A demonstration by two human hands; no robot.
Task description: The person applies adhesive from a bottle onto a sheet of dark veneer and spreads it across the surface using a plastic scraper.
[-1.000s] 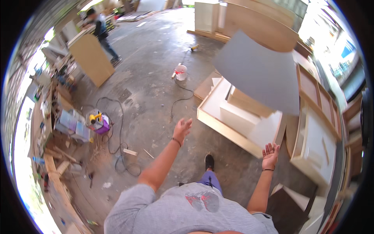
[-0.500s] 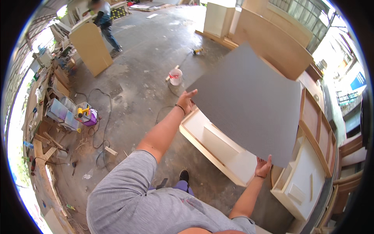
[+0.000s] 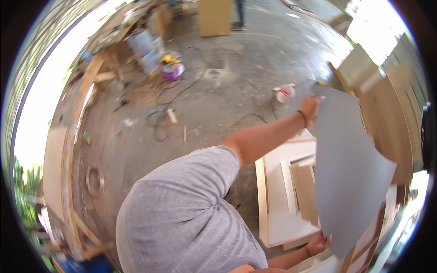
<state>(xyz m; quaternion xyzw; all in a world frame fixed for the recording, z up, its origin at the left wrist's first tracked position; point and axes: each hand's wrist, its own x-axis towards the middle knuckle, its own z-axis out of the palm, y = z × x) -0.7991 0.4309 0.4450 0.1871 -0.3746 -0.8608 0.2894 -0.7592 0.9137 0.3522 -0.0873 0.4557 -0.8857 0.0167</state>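
Observation:
I hold a large grey sheet between both hands, above an open wooden box frame with a white inside. My left hand, a dark band at its wrist, grips the sheet's far left corner. My right hand is closed on its near edge, low in the view, partly blurred. The sheet stands tilted, its surface bowed, and hides part of the box frame. Inside the frame, beside the sheet, lies a brown wooden board piece.
A white-and-red bucket stands beyond my left hand. Large wooden panels lean at the right. A purple-and-white tub bears a yellow tool, near a cable on the floor. At the back, a person stands by an upright board.
My view has swung left, so the surroundings sit further right. The grey sheet is tilted more steeply and looks narrower, still in both hands.

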